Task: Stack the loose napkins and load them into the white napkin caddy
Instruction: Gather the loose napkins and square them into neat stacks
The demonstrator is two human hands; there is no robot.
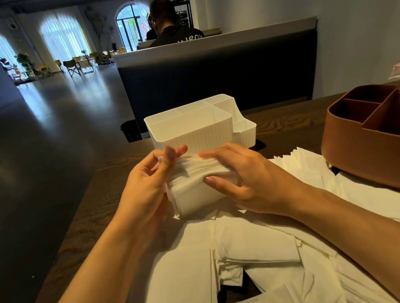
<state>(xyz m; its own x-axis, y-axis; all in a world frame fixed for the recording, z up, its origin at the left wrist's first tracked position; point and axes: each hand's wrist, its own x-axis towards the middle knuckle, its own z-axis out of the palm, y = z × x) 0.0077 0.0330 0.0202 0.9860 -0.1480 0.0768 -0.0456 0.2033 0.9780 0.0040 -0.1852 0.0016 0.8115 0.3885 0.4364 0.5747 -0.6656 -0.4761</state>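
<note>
Napkin stack [195,189] held just before white caddy [191,130]: left hand [145,182] fingers curled, pinching its left edge; right hand [244,178] thumb and fingers clamping its right side.

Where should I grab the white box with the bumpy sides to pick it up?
Take the white caddy by its two short end walls, coming down from above. It stands upright and open-topped with a firm rim, and its big compartment is empty, so nothing blocks your grip.

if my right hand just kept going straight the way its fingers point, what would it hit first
Probably the left hand: the right hand points left across the napkin stack both hands hold. Depth is uncertain.
</note>
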